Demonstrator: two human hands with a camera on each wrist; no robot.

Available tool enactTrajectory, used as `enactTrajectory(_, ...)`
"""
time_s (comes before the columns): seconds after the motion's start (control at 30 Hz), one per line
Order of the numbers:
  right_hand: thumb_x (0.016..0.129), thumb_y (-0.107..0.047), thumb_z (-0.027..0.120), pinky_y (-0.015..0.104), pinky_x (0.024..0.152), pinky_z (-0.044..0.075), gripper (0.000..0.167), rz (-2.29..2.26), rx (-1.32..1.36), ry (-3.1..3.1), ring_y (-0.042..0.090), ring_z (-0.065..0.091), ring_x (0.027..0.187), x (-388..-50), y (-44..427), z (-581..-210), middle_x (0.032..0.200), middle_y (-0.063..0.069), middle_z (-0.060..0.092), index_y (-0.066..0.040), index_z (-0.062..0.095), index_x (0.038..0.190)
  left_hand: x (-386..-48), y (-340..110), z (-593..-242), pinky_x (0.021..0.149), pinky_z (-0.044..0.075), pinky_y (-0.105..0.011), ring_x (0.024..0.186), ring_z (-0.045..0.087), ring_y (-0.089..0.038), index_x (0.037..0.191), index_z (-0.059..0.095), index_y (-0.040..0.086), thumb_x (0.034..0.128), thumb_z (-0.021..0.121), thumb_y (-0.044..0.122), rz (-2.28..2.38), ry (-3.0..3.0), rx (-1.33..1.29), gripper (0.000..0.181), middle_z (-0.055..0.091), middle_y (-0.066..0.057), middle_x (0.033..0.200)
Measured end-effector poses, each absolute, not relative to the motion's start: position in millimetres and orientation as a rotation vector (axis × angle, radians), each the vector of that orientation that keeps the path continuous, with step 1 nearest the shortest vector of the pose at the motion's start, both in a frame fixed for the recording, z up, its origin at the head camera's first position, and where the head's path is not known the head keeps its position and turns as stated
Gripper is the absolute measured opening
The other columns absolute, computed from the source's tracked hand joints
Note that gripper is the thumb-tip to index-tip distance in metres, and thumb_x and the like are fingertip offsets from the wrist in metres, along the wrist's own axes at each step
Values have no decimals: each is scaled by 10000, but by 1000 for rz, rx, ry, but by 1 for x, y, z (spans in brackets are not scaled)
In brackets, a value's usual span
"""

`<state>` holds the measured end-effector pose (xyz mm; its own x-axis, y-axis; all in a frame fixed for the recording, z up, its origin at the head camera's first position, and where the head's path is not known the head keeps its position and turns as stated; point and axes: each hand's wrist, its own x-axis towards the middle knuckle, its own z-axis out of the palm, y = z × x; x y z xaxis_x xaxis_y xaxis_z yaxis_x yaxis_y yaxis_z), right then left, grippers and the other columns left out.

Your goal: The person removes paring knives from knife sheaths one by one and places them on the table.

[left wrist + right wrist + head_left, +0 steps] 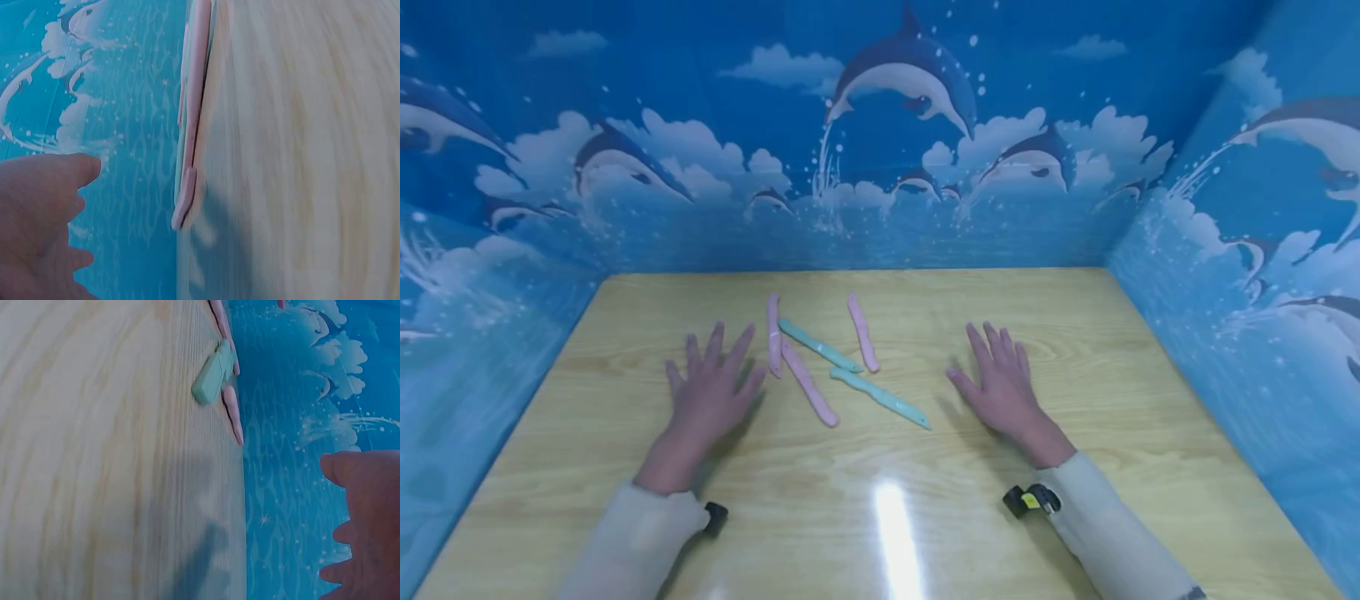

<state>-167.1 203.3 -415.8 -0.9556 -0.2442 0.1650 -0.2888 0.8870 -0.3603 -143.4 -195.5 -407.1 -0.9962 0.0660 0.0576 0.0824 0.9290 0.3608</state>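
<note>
1. We see five slim, knife-shaped things on the counter [820, 517], between the two hands and toward the back edge; the front edge is cut off below.
2. Nearest the left edge, the left pink knife [774, 335] points almost straight at the back edge. The upper teal knife [820, 346] slants from beside it toward the right edge, and the middle pink knife [808, 386] slants just in front. We cannot tell whether these ends touch.
3. The lower teal knife [883, 400] has its far end close by the upper teal knife's near end; contact there is also unclear to us. The right pink knife [862, 332] lies behind, its near end just beside that same spot.
4. We see the left hand [711, 400] spread wide, palm down, holding nothing, its thumb near the left pink knife.
5. The right hand [1003, 396] is likewise wide and holds nothing, nearest the lower teal knife.
6. In the left wrist view, pink partly covers teal, and the top border crops them; the hand is cropped too.
7. In the right wrist view, teal hides part of the pink, and a pinkish tip [281, 304] at the top is too small for us to name.
</note>
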Motion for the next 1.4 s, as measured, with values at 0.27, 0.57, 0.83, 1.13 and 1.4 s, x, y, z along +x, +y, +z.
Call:
enactTrajectory(0.27, 956, -477, 550, 620, 1166, 81, 799, 645, 499, -2906, 474, 114, 1435, -166, 188, -415, 1556, 268, 203, -7, 229, 1517, -152, -177, -406, 1070, -56, -755, 1401, -72, -559, 1559, 177, 252, 1010, 455, 445, -604, -3027, -190, 645, 44, -247, 1594)
enactTrajectory(0.57, 917, -445, 635, 603, 1169, 121, 820, 673, 531, -2882, 462, 157, 1430, -166, 174, -409, 1517, 274, 288, 10, 275, 1496, -161, -159, -406, 1147, 30, -661, 1426, -1, -514, 1547, 239, 188, 971, 580, 362, -669, -2948, -333, 691, 84, -295, 1569)
enactTrajectory(0.83, 900, -425, 673, 575, 1178, 139, 778, 642, 569, -2892, 449, 208, 1420, -164, 158, -410, 1481, 259, 363, 14, 358, 1460, -164, -139, -410, 1160, 114, -630, 1426, 99, -502, 1532, 283, 163, 962, 606, 336, -677, -2964, -430, 677, 156, -306, 1553)
enactTrajectory(1.13, 843, -406, 744, 552, 1174, 199, 750, 568, 665, -2908, 429, 298, 1390, -160, 139, -413, 1422, 234, 454, 18, 462, 1394, -165, -114, -414, 1154, 204, -597, 1414, 231, -454, 1462, 428, 148, 861, 750, 282, -602, -2915, -602, 695, 350, -232, 1506)
enactTrajectory(1.4, 775, -389, 802, 500, 1088, 365, 568, 488, 720, -2910, 340, 526, 1179, -159, 134, -419, 1197, 160, 615, -22, 647, 1179, -162, -106, -421, 1161, 229, -556, 1389, 313, -423, 1372, 524, 84, 863, 741, 210, -606, -2923, -771, 567, 434, -208, 1458)
